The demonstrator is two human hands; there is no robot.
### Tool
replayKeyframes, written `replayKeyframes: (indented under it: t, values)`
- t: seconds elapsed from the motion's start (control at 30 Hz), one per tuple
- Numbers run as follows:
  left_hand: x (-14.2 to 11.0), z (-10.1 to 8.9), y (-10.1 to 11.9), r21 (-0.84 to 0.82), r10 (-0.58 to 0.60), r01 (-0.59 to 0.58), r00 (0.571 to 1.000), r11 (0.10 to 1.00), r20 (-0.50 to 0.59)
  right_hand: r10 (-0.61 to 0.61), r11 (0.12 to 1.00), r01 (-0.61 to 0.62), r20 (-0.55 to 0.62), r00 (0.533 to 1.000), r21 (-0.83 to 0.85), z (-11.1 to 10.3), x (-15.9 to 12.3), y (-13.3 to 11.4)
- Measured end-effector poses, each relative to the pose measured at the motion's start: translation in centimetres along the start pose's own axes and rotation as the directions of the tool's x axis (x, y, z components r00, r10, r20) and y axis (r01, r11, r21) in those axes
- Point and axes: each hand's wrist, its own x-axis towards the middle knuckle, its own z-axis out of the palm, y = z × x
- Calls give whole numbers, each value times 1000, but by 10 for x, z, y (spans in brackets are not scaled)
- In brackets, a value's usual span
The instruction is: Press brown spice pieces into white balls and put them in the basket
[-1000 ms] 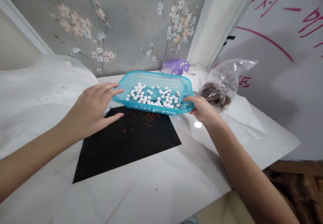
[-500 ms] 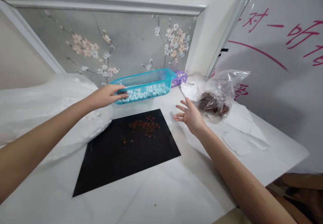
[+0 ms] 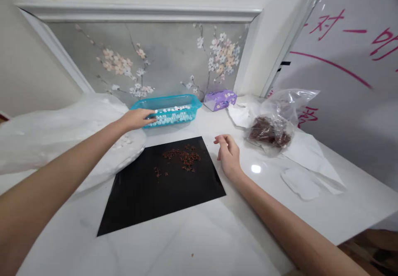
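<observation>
My left hand [image 3: 138, 119] grips the near left side of a translucent blue plastic basket [image 3: 198, 102], thumb and fingers closed over its wall. White balls lie inside the basket, at the back of the table. My right hand [image 3: 228, 156] is by the right edge of a black mat [image 3: 155, 201], its fingers curled in. A small pale spot shows between those fingers, and whether it is a held thing I cannot make out. On the mat lies a loose heap of small reddish-brown star-shaped pieces [image 3: 186, 158], with a few strays to its left.
A large white plastic bag [image 3: 62, 135] fills the left side. Behind are a purple tissue pack [image 3: 221, 100] and crumpled white paper [image 3: 239, 114]. To the right, a clear bag of brown material [image 3: 269, 131] sits on the table beside white paper sheets [image 3: 301, 182].
The basket has shifted left with my left hand and now sits more level, uncovering the purple pack. My right hand's spread fingers have curled in, and it has lowered slightly.
</observation>
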Motion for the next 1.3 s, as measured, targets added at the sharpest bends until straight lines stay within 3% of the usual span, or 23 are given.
replayKeyframes:
  t: [0.13,0.2,0.3,0.33,0.4,0.43,0.5,0.57,0.7,0.9,0.97,1.03,1.07,1.1,1.13,1.17,1.23,1.3]
  values:
    - [-37,5,20,68,-9,15,995,998,-100,-51,994,57,68,996,-93,1,-2,2]
    - [-67,2,27,143,11,23,972,989,-234,-48,991,57,69,996,-123,2,-5,1]
    - [-116,-6,15,215,-70,157,929,964,-363,-9,994,18,81,997,-111,5,-9,0]
    - [-130,-8,5,181,-154,230,922,956,-355,-1,994,11,93,996,-106,5,-10,0]
    - [-150,-9,-21,130,-288,317,936,940,-201,11,994,2,110,994,-114,7,-12,-1]
    - [-157,-8,-34,96,-363,378,921,921,-139,14,993,0,113,993,-121,7,-13,-1]
    - [-163,-2,-52,71,-412,416,909,907,-61,19,991,-4,111,994,-135,6,-14,-2]
    - [-164,6,-57,67,-434,435,900,898,-27,19,990,-4,104,994,-140,6,-16,-2]
    - [-157,22,-41,52,-399,409,906,911,-141,13,989,-2,78,997,-148,6,-16,-2]
    - [-145,19,-26,-36,-435,434,897,900,-79,-22,983,29,38,999,-182,8,-13,4]
    - [-148,10,-20,-61,-442,438,881,897,-169,-41,975,51,51,998,-219,6,-13,7]
    - [-152,3,-5,-129,-388,366,868,922,-311,-79,952,113,126,989,-284,5,-14,8]
    - [-154,2,6,-163,-376,339,851,926,-367,-105,933,163,190,976,-320,6,-16,9]
    - [-156,5,20,-316,-388,263,806,912,-448,-129,909,219,260,957,-354,7,-19,8]
    - [-157,11,35,-508,-419,163,793,846,-443,-150,882,274,324,934,-383,9,-23,7]
    - [-157,20,50,-701,-473,67,782,710,-405,-166,855,322,373,913,-406,13,-27,5]
    - [-156,45,79,-936,-495,-8,847,352,-193,-199,809,389,418,886,-440,25,-38,0]
    - [-154,70,99,-1000,-451,-1,892,28,-14,-227,783,425,427,875,-454,43,-50,-5]
